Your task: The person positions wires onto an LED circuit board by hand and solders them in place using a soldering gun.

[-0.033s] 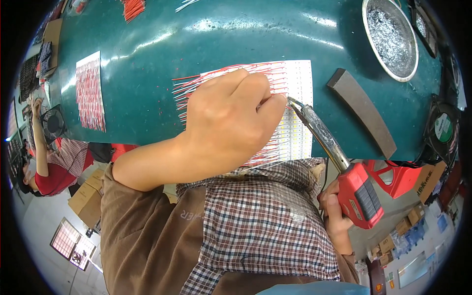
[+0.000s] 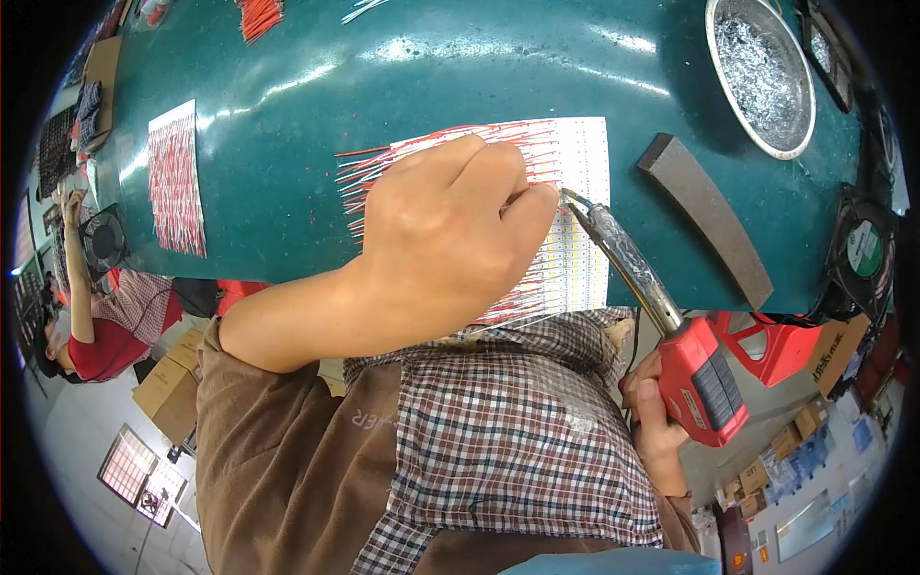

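A white circuit board sheet (image 2: 586, 153) lies on the green table, with rows of thin red and white wires (image 2: 369, 179) fanning off its left side. Over the sheet my left hand (image 2: 450, 230) is closed in a pinch, its thumb and index finger around a thin wire at the pads; most of that wire is hidden under the fingers. My right hand (image 2: 656, 417) grips the red handle of a soldering iron (image 2: 704, 388) beyond the table's near edge. The iron's bent tip touches or nearly touches the board beside my left fingertips.
A dark curved bar (image 2: 709, 220) lies right of the sheet. Behind it stands a metal bowl (image 2: 762, 77) of silvery scraps. Another wired sheet (image 2: 175, 182) rests at left, wire bundles (image 2: 259, 17) at the far edge. A small fan (image 2: 862, 249) is at right; a co-worker (image 2: 105, 326) sits left.
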The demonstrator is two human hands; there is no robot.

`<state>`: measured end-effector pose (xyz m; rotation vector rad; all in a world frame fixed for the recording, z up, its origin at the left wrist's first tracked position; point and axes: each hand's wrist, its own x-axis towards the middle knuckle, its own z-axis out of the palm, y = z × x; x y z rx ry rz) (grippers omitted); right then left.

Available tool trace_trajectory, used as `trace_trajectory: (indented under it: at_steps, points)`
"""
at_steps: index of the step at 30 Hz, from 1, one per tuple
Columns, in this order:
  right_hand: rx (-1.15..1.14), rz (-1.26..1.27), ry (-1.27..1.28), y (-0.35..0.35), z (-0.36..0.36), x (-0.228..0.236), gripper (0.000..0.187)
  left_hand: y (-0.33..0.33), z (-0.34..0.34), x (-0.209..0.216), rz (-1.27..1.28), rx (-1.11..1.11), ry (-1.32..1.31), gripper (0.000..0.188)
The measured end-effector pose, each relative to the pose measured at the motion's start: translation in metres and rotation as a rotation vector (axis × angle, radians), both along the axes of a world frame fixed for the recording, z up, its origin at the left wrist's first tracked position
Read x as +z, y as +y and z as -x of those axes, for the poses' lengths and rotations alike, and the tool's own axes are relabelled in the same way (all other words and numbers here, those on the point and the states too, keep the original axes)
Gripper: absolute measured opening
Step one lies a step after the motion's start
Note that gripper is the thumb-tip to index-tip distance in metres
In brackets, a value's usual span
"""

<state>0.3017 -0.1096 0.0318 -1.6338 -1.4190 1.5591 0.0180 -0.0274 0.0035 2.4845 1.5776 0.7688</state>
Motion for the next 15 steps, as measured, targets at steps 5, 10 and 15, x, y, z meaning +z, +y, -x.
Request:
trace_trajectory:
  at_steps: [5, 10, 15]
  points:
    - [-0.017, 0.028, 0.057, 0.0049, 0.0037, 0.0078, 0.011, 0.0003, 0.0000, 0.0037, 0.012, 0.004, 0.014, 0.030]
    - [-0.012, 0.034, 0.064, 0.0055, 0.0029, 0.0080, 0.012, 0.0002, 0.0003, 0.0043, 0.019, 0.002, 0.028, 0.029]
    - [-0.013, -0.023, 0.076, 0.0052, 0.0036, 0.0068, 0.011, 0.0009, -0.0017, 0.0031, 0.010, 0.012, 0.012, 0.028]
